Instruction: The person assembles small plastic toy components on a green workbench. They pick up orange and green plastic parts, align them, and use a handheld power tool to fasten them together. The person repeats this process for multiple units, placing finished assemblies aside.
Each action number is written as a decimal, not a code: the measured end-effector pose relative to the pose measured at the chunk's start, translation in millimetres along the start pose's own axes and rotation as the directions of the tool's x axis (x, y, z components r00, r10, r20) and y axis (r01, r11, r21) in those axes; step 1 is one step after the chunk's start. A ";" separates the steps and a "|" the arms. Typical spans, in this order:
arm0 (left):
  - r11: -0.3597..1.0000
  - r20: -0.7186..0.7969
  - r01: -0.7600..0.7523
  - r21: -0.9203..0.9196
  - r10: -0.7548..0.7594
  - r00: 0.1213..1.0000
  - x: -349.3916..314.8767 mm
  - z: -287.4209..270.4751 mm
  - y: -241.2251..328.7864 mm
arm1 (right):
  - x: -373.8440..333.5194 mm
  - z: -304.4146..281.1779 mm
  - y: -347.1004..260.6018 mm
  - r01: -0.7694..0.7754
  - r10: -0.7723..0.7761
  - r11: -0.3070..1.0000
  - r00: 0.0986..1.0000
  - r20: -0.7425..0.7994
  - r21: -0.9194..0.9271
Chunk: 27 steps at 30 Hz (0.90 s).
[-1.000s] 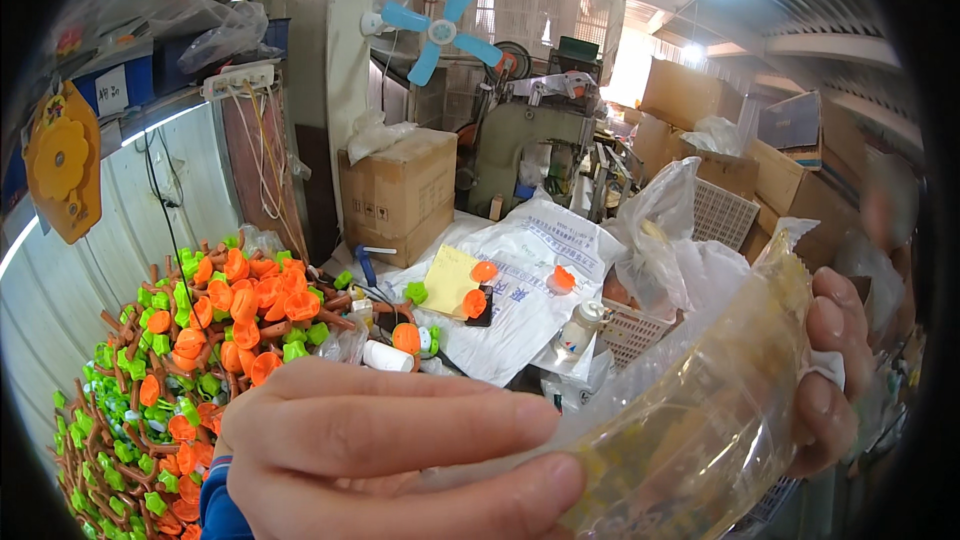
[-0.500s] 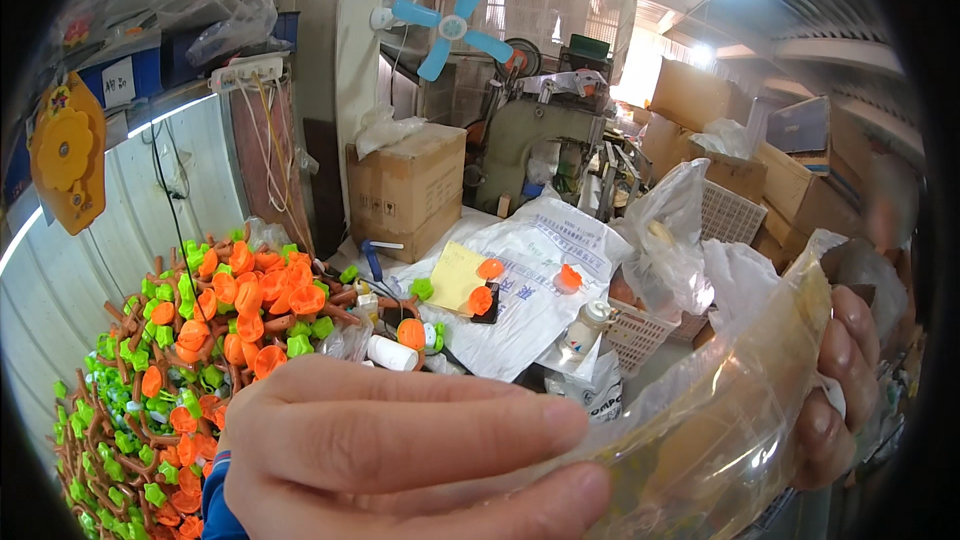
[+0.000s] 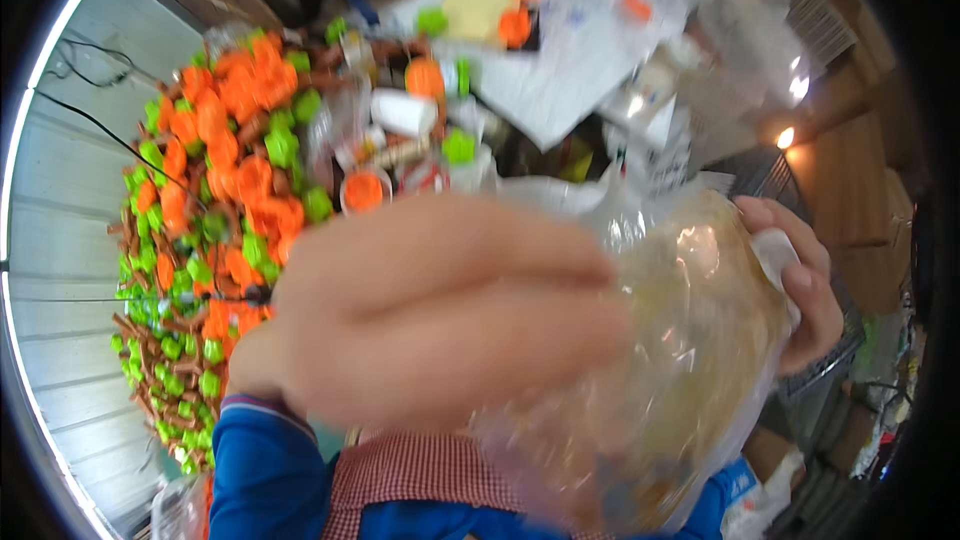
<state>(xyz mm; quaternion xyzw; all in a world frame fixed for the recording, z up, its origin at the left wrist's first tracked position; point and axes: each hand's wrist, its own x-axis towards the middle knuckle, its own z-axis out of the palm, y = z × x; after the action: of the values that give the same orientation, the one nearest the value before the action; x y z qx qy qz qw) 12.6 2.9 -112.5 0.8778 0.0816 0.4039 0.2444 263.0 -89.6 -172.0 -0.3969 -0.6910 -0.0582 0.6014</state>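
Head view: camera now tips sharply down compared with half a second ago; the fan, the stacked cartons and the roof lights have left the picture, and the table fills the upper part instead.
Meaning of the change: I judge the person has bent toward the bag to work at it close to the chest; the grip itself looks the same as before.
Clear plastic bag (image 3: 690, 360): largest thing in view, held up close to the lens between both hands, crumpled and glossy, pale brownish through the film; contents too blurred to tell.
Left hand (image 3: 440, 310): blurred, fingers curled across the near side of the bag, closed on its film.
Right hand (image 3: 800, 290): fingers wrapped round the bag's far right edge, clamped on it, a bit of white showing at the fingertips.
Heap of orange and green capped pieces (image 3: 215, 210): spread over the left of the table, brown stems below the caps.
White sheets (image 3: 570, 50): lying at the top, a yellow card (image 3: 478, 2) and a few loose orange caps on them.
Corrugated metal wall (image 3: 60, 240): runs down the left edge.
Sleeves: blue (image 3: 265, 480), with red checked cloth beside them.
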 end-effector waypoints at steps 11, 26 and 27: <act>0.252 0.251 0.683 -0.685 -0.799 0.546 -120.8 94.2 -85.1 | -161.9 10.7 102.2 -0.447 0.750 0.647 0.520 0.410 -0.618; -0.582 0.467 -0.075 -0.810 -0.717 0.518 -121.1 131.5 -100.2 | -224.6 34.5 115.3 -0.540 0.886 0.458 0.341 0.314 -0.706; -0.593 0.466 -0.089 -0.800 -0.708 0.530 -120.2 135.2 -101.0 | -228.5 33.8 116.5 -0.542 0.870 0.484 0.381 0.312 -0.687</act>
<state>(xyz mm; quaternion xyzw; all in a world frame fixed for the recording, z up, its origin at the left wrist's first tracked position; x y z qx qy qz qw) 39.9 0.5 -317.9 -0.0005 0.1360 0.3359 0.9320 299.8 -101.1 -427.8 -0.7896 -0.5586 0.1843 0.1750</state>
